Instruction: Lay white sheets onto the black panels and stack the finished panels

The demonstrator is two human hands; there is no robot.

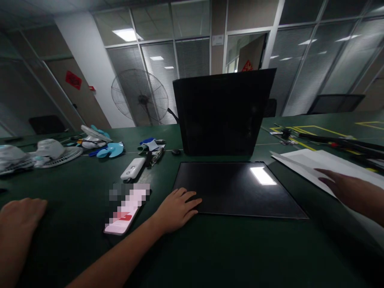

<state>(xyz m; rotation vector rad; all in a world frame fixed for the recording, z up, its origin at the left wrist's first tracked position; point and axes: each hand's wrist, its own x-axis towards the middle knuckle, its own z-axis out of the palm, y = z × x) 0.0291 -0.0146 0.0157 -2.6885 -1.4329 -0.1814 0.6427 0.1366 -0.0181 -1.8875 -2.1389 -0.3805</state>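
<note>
A flat black panel (240, 188) lies on the green table (210, 248) and mirrors a ceiling light. My left hand (177, 209) rests palm down on its near left corner, fingers spread and holding nothing. My right hand (340, 185) lies flat with fingers stretched out on a stack of white sheets (315, 162) at the right. Behind the flat panel, a second black panel (222, 114) stands upright.
Another person's hand (19, 216) rests on the table at the far left. A phone (126, 212) and a white power bank (133, 168) lie left of the panel. Small fans (57, 154), blue parts (111, 150) and cables sit further back. Behind the table stands a floor fan (139, 97).
</note>
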